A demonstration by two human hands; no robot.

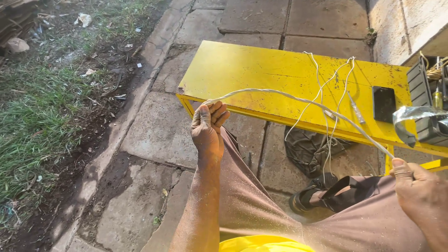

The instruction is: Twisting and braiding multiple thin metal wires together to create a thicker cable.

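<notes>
White cable — light, flexible — spans above yellow bench. L hand clenched on one end; R hand pinches other end, approx. — grip partly cropped. Hold near ends.

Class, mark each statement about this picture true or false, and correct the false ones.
1. Both hands hold the white cable. True: the left hand and right hand grip the white cable stretched between them.
2. The bench is red. False: the bench is yellow.
3. A dark flat rectangular object lies on the bench. True: the dark rectangle rests near its right end.
4. The ground beneath is carpet. False: it is stone paving beside grass.
</notes>
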